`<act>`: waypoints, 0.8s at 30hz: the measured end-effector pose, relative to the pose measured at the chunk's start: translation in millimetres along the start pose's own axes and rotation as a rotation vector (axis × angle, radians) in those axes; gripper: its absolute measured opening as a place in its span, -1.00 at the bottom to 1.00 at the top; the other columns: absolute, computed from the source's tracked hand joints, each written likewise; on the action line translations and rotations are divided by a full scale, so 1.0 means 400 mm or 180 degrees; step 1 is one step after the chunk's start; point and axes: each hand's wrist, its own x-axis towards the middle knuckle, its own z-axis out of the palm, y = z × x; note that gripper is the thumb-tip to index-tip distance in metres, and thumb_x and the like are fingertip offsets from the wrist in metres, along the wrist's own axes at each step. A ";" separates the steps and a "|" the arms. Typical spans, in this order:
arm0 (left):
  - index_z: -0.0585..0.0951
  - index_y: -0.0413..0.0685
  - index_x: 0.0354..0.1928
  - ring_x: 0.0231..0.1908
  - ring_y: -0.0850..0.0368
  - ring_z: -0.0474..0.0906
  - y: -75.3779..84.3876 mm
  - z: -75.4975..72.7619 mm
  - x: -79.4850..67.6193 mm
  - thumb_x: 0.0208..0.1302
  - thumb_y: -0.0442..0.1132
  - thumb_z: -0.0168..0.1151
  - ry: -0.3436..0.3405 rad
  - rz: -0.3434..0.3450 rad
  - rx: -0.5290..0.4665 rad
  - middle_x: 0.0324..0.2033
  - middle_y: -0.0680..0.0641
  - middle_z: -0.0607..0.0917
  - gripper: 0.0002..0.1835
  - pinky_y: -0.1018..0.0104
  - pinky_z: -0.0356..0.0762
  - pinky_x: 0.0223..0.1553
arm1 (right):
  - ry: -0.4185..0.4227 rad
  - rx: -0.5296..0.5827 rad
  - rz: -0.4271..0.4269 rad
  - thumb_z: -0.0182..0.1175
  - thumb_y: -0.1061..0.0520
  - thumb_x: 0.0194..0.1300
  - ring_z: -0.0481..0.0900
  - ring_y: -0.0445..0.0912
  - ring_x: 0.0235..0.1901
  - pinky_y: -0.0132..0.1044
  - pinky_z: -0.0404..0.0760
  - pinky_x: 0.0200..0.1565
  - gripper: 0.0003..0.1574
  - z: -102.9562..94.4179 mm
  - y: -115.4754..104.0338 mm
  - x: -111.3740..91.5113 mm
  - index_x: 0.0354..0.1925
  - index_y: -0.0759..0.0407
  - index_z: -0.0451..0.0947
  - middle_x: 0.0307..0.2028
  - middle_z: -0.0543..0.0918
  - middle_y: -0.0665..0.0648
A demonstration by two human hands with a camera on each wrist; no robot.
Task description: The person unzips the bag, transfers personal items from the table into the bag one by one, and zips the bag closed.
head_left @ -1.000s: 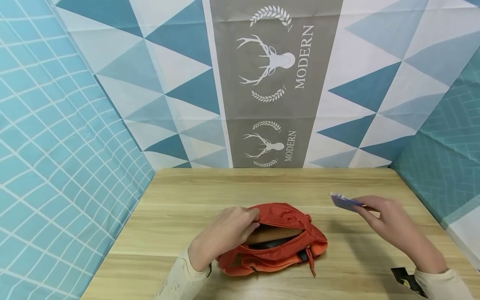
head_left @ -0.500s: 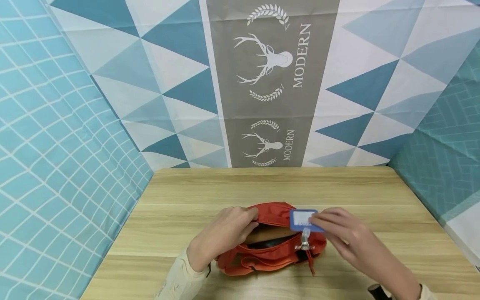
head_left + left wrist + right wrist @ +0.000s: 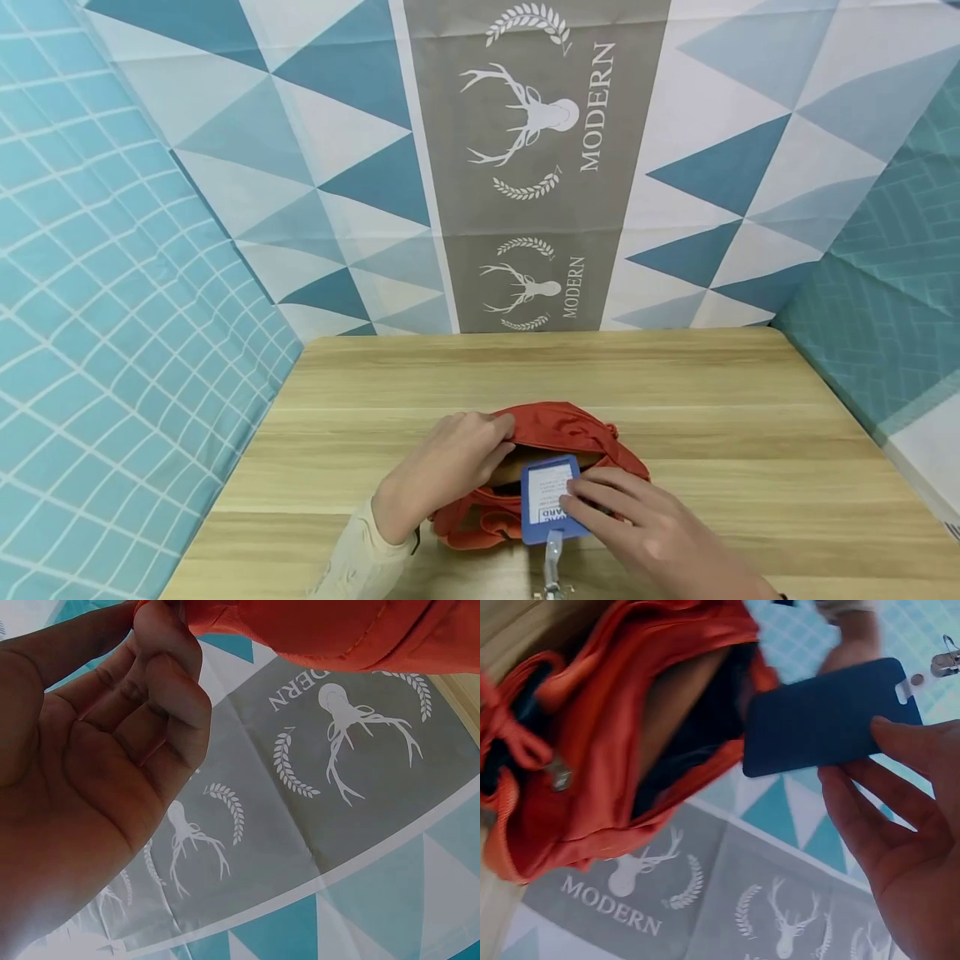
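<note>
An orange-red waist bag [image 3: 566,423] stands on the wooden table with its main pocket gaping. My left hand [image 3: 450,471] pinches the pocket's rim at its left end; in the left wrist view its fingers [image 3: 169,682] are curled at the red fabric. A blue badge holder [image 3: 551,500] with a white printed card is pinched by my right hand [image 3: 645,525] over the bag's opening. Its clear strap and metal clip [image 3: 552,558] hang toward me. In the right wrist view the plain back of the badge holder [image 3: 825,720] faces the camera, one edge near the opening.
The bag's pocket shows a brown inner side [image 3: 675,701] and dark lining. An orange strap [image 3: 472,533] lies along its front. The wooden table [image 3: 360,383] runs back to a patterned wall sheet [image 3: 525,167], with tiled sheets at both sides.
My right hand has brought the badge holder from the right of the bag leftward over its opening, turning the card side up. My left hand keeps its hold on the rim.
</note>
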 end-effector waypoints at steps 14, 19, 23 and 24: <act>0.51 0.01 -0.38 -0.70 0.32 0.23 0.003 0.004 -0.001 0.36 -0.21 0.30 -0.0016 -0.0072 0.0058 -0.72 0.16 0.29 -0.82 0.48 0.19 -0.62 | 0.0375 -0.0681 -0.0026 -0.44 0.02 0.67 0.49 -0.10 -0.23 -0.30 0.61 -0.27 -0.30 0.080 0.020 0.011 -0.01 0.11 0.69 -0.22 0.59 0.06; 0.50 0.02 -0.39 -0.70 0.32 0.20 0.003 0.003 -0.003 0.37 -0.21 0.29 -0.0042 -0.0077 0.0054 -0.72 0.16 0.28 -0.81 0.48 0.16 -0.62 | 0.0370 -0.0651 0.0129 -0.40 0.05 0.64 0.39 -0.17 -0.34 -0.42 0.44 -0.36 -0.30 0.116 0.042 0.006 -0.10 0.21 0.71 -0.35 0.48 0.03; 0.50 0.02 -0.40 -0.69 0.31 0.19 0.001 0.001 -0.002 0.37 -0.22 0.28 -0.0021 -0.0035 0.0082 -0.71 0.16 0.28 -0.81 0.48 0.16 -0.62 | 0.0387 -0.0590 0.0129 -0.31 0.00 0.61 0.48 -0.21 -0.36 -0.44 0.53 -0.35 -0.34 0.146 0.051 0.001 -0.10 0.25 0.71 -0.35 0.54 0.01; 0.50 0.02 -0.40 -0.69 0.31 0.19 0.001 0.001 -0.001 0.37 -0.22 0.28 -0.0013 -0.0028 0.0088 -0.71 0.16 0.28 -0.81 0.48 0.16 -0.62 | 0.0396 -0.0572 0.0139 -0.29 -0.04 0.61 0.49 -0.22 -0.36 -0.45 0.53 -0.36 -0.35 0.152 0.050 0.000 -0.10 0.23 0.71 -0.35 0.55 0.00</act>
